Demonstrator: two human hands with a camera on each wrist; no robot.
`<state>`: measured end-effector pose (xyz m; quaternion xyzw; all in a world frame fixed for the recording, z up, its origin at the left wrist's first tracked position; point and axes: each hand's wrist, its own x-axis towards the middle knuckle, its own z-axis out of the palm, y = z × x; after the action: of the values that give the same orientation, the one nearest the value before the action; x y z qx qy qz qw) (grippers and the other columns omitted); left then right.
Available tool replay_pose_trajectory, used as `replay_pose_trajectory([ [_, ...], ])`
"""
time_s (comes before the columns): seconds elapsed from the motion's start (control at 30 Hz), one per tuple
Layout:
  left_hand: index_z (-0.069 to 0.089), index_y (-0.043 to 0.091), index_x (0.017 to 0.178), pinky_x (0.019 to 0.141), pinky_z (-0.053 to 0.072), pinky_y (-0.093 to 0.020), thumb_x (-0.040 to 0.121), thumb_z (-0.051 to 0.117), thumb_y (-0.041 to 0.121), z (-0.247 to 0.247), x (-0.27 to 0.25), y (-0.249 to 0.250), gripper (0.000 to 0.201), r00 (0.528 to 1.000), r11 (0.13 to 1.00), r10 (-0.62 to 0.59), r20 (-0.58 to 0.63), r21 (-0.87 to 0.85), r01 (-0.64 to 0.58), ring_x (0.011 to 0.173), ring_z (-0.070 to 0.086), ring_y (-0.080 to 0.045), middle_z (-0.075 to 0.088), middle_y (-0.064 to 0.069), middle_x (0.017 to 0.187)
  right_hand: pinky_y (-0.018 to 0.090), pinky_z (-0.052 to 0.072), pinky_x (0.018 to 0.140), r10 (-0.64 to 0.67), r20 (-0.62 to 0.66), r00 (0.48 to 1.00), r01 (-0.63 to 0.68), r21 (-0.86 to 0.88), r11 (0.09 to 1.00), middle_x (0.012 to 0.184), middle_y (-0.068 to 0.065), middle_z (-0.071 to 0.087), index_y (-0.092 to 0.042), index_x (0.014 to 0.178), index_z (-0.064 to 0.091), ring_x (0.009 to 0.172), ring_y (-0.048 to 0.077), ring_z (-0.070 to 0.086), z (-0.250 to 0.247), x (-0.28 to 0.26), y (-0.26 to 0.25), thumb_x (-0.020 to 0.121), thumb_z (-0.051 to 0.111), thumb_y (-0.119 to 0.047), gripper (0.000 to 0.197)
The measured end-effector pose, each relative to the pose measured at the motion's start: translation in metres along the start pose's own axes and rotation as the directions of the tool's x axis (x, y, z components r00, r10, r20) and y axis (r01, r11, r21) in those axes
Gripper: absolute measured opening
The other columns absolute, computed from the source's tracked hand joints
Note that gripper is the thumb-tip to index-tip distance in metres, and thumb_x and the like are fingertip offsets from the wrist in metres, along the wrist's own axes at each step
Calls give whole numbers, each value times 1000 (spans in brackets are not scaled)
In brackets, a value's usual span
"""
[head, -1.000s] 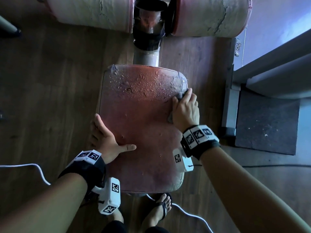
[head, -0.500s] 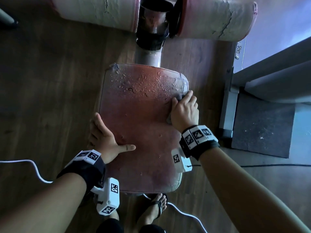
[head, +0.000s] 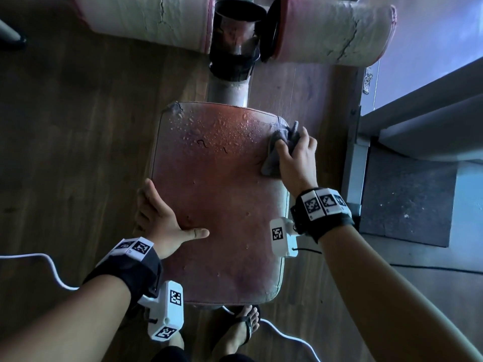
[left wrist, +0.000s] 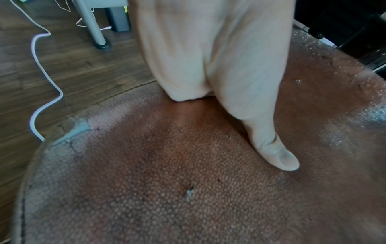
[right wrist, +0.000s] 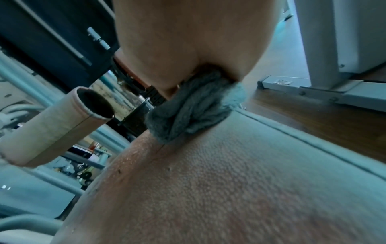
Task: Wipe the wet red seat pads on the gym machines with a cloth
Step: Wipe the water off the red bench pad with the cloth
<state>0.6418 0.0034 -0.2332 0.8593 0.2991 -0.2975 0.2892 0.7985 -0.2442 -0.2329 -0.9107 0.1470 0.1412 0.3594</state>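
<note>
The worn red seat pad (head: 222,194) fills the middle of the head view, with water drops across its far end and a dry look nearer me. My right hand (head: 295,158) grips a bunched grey cloth (head: 277,150) and presses it on the pad's far right corner; the right wrist view shows the cloth (right wrist: 194,112) wadded under the palm on the pad (right wrist: 229,189). My left hand (head: 164,218) holds the pad's left edge, thumb (left wrist: 277,156) flat on top of the pad (left wrist: 167,181), fingers down over the side.
Two cracked pale roller pads (head: 146,19) (head: 332,32) flank a metal post (head: 232,48) beyond the seat. A grey machine frame (head: 355,163) and dark mat (head: 407,197) stand at right. White cable (head: 49,267) trails on the wood floor; my sandalled foot (head: 243,327) is under the near edge.
My right hand has slid the cloth toward the pad's far right corner, and more of the cloth shows. The left hand has stayed on the left edge.
</note>
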Motion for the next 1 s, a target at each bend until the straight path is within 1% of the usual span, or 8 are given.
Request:
replay_pose_trajectory([
  [0.1,-36,24,146,118,15,-58,40,89,64,-1,-1,0,169,1000,1000,14,2,-14,-14,148,3,-41,-20,-16,161,18,22,105,-25,-33,999,24,-21,999,148,14,38,-5,149,32,136,24,38,-1,-11,5,96,56,-37,66],
  [0.33,-39,26,144,120,9,-54,42,90,62,-1,-1,2,169,1000,999,-1,10,-37,1,150,-4,-37,-23,-14,160,39,26,115,-72,42,996,74,-41,996,147,18,32,-5,148,29,134,34,36,15,17,-14,99,47,-26,57],
  [0.47,-41,30,142,120,10,-55,40,89,66,-1,-1,1,169,1000,999,-4,27,-38,5,150,-3,-38,-24,-12,160,38,31,110,-244,155,957,272,-196,942,142,15,42,-8,141,43,129,34,41,7,47,-30,100,43,-24,44],
  [0.6,-41,30,142,120,11,-53,38,88,68,-1,0,-1,170,1000,1000,-12,25,-23,12,150,0,-37,-24,-12,161,30,39,96,-415,333,847,506,-261,822,125,9,56,-14,125,61,115,29,53,3,73,-49,99,44,-23,32],
  [0.7,-43,29,140,120,12,-51,36,85,72,-1,0,0,171,1000,1000,-5,28,5,5,150,0,-36,-23,-13,161,23,36,91,-457,444,770,595,-243,766,127,6,56,-16,124,62,115,23,54,6,79,-63,99,46,-22,30],
  [0.8,-43,27,140,119,15,-52,36,83,74,-3,0,1,170,1000,1000,-10,26,29,9,150,2,-38,-21,-15,161,29,41,96,-512,478,714,653,-189,734,131,3,54,-18,129,58,118,20,52,9,75,-71,97,49,-25,34],
  [0.9,-46,29,138,120,13,-51,34,81,76,-3,0,1,171,1000,1000,0,24,19,0,151,-2,-35,-22,-14,160,27,40,96,-507,487,711,649,-179,739,133,-3,53,-23,133,55,117,16,53,-3,79,-65,94,57,-27,40],
  [1.0,-49,27,135,122,12,-49,36,80,77,-3,0,0,171,1000,1000,6,25,28,-7,151,-4,-32,-24,-13,160,23,38,93,-477,460,749,606,-184,774,129,-6,58,-25,130,59,113,16,57,-16,84,-52,90,63,-22,40],
])
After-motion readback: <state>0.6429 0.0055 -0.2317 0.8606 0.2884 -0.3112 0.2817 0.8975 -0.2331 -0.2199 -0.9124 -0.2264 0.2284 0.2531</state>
